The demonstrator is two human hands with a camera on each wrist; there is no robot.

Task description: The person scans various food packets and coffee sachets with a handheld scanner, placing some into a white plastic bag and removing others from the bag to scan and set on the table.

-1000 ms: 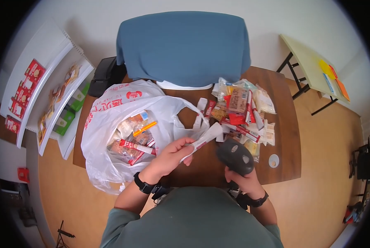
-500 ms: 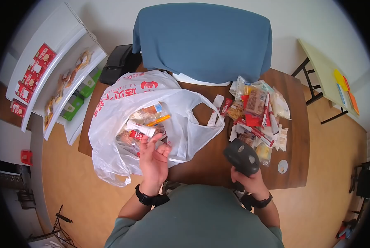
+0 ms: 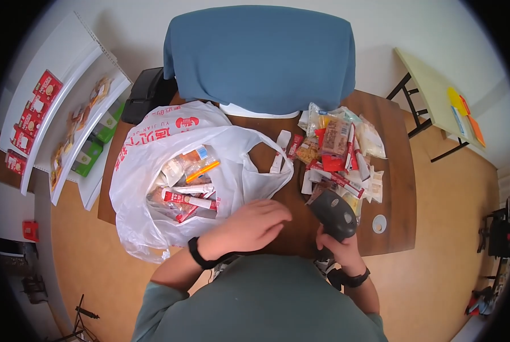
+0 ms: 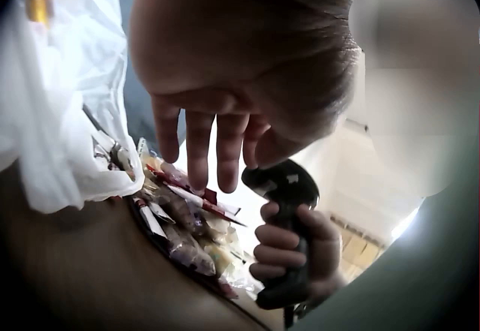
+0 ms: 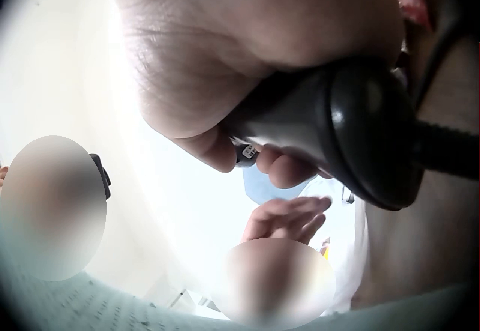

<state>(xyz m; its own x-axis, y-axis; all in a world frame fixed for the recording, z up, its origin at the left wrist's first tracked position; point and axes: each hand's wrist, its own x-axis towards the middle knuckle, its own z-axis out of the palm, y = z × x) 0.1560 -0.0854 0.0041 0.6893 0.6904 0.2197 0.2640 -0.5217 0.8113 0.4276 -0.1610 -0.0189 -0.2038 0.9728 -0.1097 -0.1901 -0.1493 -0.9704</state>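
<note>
My left hand is over the near middle of the table, to the right of a white plastic bag. Its fingers are extended and hold nothing in the left wrist view. Inside the bag's mouth lie several snack packs, including a red-and-white stick packet and a white one. My right hand grips a black handheld scanner by its handle, with a cord leaving the handle's base. The scanner's head overlaps the near edge of a pile of snack packets in the head view.
A chair back draped in blue cloth stands behind the table. White shelves with red boxes and packaged food are at the left. A folding table stands at the right. A round disc lies near the table's right side.
My left hand held a white stick packet by the scanner, let it go in the bag, then moved back right without it. My right hand keeps hold of the scanner.
</note>
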